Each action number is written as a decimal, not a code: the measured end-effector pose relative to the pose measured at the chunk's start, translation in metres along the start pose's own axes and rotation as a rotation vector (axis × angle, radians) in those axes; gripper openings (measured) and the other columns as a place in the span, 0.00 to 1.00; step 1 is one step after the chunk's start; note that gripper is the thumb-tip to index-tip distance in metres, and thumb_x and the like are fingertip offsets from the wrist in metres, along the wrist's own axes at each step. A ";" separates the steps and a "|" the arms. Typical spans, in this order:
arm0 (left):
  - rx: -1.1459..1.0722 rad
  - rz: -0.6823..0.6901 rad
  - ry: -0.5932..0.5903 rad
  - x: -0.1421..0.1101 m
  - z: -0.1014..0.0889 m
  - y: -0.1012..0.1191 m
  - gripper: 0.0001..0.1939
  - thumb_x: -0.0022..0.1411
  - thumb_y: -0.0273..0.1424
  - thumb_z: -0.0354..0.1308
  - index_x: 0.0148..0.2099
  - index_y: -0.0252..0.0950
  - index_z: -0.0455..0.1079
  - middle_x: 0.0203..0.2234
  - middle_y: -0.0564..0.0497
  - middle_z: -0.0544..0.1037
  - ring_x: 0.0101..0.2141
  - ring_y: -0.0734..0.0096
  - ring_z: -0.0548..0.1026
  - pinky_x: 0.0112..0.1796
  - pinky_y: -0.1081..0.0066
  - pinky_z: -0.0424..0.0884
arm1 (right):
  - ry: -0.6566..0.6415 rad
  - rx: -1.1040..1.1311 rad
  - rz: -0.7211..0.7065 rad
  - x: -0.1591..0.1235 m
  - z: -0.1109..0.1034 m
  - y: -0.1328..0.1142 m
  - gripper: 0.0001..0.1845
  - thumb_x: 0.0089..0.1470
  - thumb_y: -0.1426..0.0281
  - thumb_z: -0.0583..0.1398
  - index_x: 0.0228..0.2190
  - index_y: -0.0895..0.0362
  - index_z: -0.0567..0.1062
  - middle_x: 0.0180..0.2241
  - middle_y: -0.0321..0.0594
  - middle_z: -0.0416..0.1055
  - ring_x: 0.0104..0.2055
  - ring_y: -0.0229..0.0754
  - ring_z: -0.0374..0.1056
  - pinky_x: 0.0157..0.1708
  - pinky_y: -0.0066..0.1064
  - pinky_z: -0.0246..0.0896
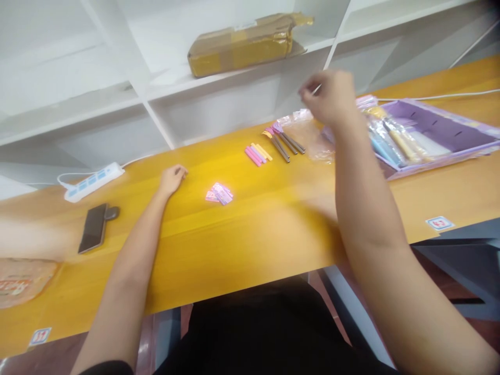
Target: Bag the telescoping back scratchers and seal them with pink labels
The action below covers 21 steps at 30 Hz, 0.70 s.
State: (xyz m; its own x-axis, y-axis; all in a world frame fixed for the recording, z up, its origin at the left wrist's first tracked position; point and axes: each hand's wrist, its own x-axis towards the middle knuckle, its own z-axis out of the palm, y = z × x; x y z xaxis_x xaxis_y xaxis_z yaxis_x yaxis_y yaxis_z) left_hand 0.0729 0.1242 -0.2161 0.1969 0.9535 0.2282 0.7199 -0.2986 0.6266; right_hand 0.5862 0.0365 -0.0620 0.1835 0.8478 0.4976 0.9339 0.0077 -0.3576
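Note:
My left hand (173, 179) lies on the table with its fingers loosely curled, and nothing shows in it. My right hand (330, 96) is raised above the far edge, fingers bent toward the thumb as in a pinch. Motion blurs it, and I cannot make out anything between the fingertips. Small pink-and-purple printed cards (220, 194) lie overlapped, right of my left hand. Farther back are short pink, lilac and yellow sticks (258, 154) and several dark metal tubes (283, 146) with coloured ends. Clear plastic bags (312, 135) lie below my right hand.
A purple box (441, 125) at the right holds bagged items, among them a blue and a yellow one (398, 140). At the left are a power strip (96, 182), a phone (92, 228) and an orange plastic bag (25, 281). A taped carton (242, 47) sits on the white shelf.

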 end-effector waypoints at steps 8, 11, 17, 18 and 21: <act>0.040 0.002 -0.013 -0.002 -0.001 0.004 0.14 0.73 0.35 0.56 0.42 0.37 0.82 0.33 0.47 0.83 0.35 0.63 0.77 0.44 0.66 0.68 | -0.537 -0.224 0.089 -0.022 0.120 -0.001 0.16 0.69 0.73 0.60 0.52 0.68 0.82 0.53 0.68 0.80 0.53 0.56 0.76 0.54 0.41 0.67; 0.051 0.004 -0.018 -0.002 0.000 0.003 0.15 0.73 0.36 0.55 0.42 0.37 0.82 0.33 0.47 0.84 0.36 0.63 0.78 0.44 0.66 0.68 | -0.523 -0.243 0.105 -0.025 0.132 0.002 0.23 0.70 0.72 0.59 0.61 0.69 0.77 0.57 0.70 0.78 0.57 0.60 0.76 0.56 0.43 0.68; 0.089 0.006 -0.033 -0.004 -0.001 0.008 0.15 0.73 0.36 0.55 0.43 0.37 0.82 0.35 0.48 0.84 0.37 0.63 0.78 0.46 0.67 0.70 | -0.472 -0.309 0.210 -0.027 0.133 0.000 0.27 0.71 0.72 0.57 0.66 0.71 0.73 0.60 0.71 0.76 0.61 0.63 0.74 0.58 0.48 0.69; 0.094 0.005 -0.034 -0.004 -0.002 0.008 0.15 0.73 0.36 0.55 0.43 0.36 0.81 0.35 0.48 0.84 0.37 0.63 0.78 0.46 0.67 0.70 | -0.476 -0.311 0.218 -0.027 0.133 -0.001 0.25 0.72 0.71 0.57 0.64 0.71 0.76 0.59 0.71 0.76 0.61 0.63 0.75 0.58 0.48 0.70; 0.105 0.008 -0.037 -0.005 -0.002 0.010 0.15 0.73 0.36 0.54 0.44 0.36 0.81 0.35 0.48 0.84 0.38 0.63 0.78 0.46 0.67 0.70 | -0.490 -0.314 0.226 -0.028 0.132 -0.001 0.22 0.72 0.70 0.58 0.59 0.70 0.80 0.56 0.70 0.78 0.60 0.64 0.76 0.58 0.49 0.70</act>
State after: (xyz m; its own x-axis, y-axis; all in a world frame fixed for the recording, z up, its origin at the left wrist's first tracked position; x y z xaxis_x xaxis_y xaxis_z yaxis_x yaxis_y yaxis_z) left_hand 0.0779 0.1166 -0.2090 0.2262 0.9524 0.2045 0.7836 -0.3026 0.5426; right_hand 0.5398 0.0828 -0.1797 0.2947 0.9555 -0.0105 0.9476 -0.2936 -0.1256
